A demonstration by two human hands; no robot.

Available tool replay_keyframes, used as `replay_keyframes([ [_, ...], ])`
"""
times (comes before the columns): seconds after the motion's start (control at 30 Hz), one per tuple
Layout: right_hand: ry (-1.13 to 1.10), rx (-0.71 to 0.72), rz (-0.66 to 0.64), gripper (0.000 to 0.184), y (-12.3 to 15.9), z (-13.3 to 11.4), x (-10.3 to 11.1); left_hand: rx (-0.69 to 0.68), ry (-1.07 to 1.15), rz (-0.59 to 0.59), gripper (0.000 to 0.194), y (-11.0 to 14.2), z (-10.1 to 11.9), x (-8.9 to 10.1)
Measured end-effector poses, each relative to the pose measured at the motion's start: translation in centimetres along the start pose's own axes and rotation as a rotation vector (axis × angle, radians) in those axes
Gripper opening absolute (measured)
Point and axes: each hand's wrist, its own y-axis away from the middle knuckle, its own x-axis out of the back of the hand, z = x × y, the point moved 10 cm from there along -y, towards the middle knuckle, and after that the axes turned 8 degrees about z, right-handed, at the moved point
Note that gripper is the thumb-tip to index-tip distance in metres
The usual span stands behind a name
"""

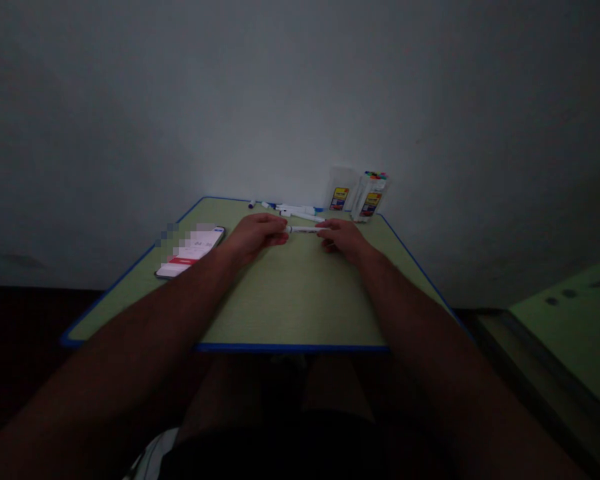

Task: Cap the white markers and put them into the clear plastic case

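Note:
A white marker pen is held level between my two hands, above the middle of the table. My left hand is closed on its left end, and that end is hidden by the fingers. The fingers of my right hand pinch the marker's right end. Just behind the hands lie several loose white markers in a small pile. Two small caps or short pieces, one dark and one pale, lie to the left of that pile.
The pale green table has a blue edge and stands against a grey wall. At its back right are a clear case with a yellow label and a case full of colourful markers. A lit phone lies at left.

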Motion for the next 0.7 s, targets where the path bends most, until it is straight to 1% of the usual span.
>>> replay_keyframes([
  [0.1, -0.011, 0.016, 0.018, 0.015, 0.0, -0.2, 0.2, -0.019, -0.028, 0.026, 0.014, 0.0, -0.1, 0.3],
  [0.33, -0.112, 0.03, 0.06, 0.012, 0.3, -1.3, 0.7, -0.048, -0.075, 0.141, 0.012, -0.4, 0.3, 1.6],
  [0.53, -0.156, 0.062, 0.101, 0.009, 0.2, -1.7, 1.4, -0.089, -0.076, 0.152, 0.013, -0.8, 0.4, 2.0],
  [0.7, -0.172, 0.058, 0.11, 0.011, 0.1, -1.7, 1.6, -0.075, -0.071, 0.157, 0.014, -0.9, 0.3, 2.1],
])
